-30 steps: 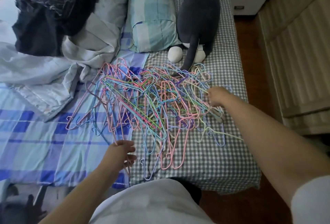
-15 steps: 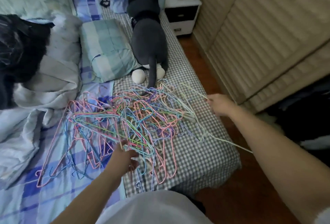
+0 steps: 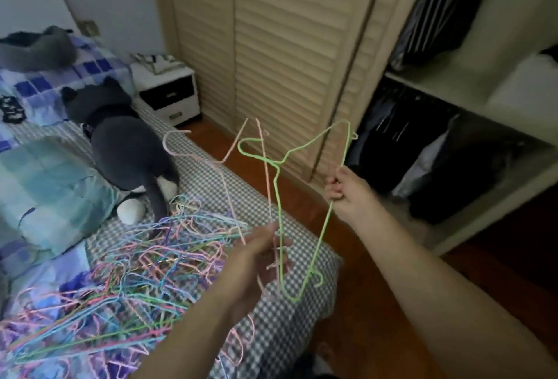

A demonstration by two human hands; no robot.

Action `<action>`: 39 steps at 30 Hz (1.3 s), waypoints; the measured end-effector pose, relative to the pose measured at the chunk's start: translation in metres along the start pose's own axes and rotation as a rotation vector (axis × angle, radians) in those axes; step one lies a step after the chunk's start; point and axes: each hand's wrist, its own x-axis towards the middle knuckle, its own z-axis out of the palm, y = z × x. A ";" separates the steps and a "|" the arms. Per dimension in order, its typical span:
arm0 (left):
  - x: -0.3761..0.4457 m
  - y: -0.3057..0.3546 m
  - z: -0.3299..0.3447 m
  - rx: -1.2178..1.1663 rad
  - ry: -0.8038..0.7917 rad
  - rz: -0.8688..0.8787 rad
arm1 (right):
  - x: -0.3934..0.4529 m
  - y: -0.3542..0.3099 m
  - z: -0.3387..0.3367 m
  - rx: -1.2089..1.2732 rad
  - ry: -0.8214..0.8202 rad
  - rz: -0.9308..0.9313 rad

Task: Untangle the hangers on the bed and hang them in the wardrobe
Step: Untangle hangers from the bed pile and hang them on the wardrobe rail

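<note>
Gripping the green hanger (image 3: 279,212), right hand (image 3: 344,194) has its fingers curled round one wire side, holding it up in the air between the bed (image 3: 280,315) and the wardrobe (image 3: 453,125). Hanger's long axis runs roughly vertical, tilted; its hook end points up-left, toward the louvred door (image 3: 271,46). Left hand (image 3: 256,261), below and left of the green hanger, has fingers loosely curled round the lower ends of pink hangers (image 3: 217,164); grip blurred, looks like a pinch. Pink count: at least one, possibly two, can't tell. Their wires rise up-left from the hand, one hook pointing toward the nightstand (image 3: 169,92).

One green hanger lifted. Remaining tangled pile (image 3: 120,282) lies flat on the bed, left of the green hanger, too many to count, mixed colours, no common direction. One grey plush cat (image 3: 120,137) lies beyond the pile. Wardrobe stands open right of the green hanger, dark clothes hanging inside.
</note>
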 end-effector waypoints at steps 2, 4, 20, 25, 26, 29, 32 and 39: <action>0.002 -0.008 0.025 -0.037 -0.101 -0.018 | 0.009 -0.005 -0.025 0.115 0.050 0.023; 0.010 -0.019 0.049 -0.047 -0.146 -0.026 | 0.021 -0.018 -0.059 0.219 0.134 0.023; 0.172 -0.121 0.337 0.671 -0.095 0.135 | -0.018 -0.178 -0.231 -0.348 -0.170 0.131; 0.211 -0.127 0.432 0.839 -0.254 0.214 | 0.002 -0.258 -0.264 -0.319 0.008 -0.082; 0.215 -0.121 0.439 0.789 -0.242 0.223 | 0.004 -0.270 -0.259 -0.340 0.016 -0.100; 0.240 -0.113 0.492 0.700 -0.272 0.261 | 0.017 -0.333 -0.272 -0.439 0.096 -0.243; 0.276 -0.083 0.525 0.729 -0.202 0.355 | 0.037 -0.394 -0.278 -0.524 0.240 -0.366; 0.358 0.061 0.590 0.686 -0.362 0.422 | 0.111 -0.504 -0.246 -0.690 0.327 -0.337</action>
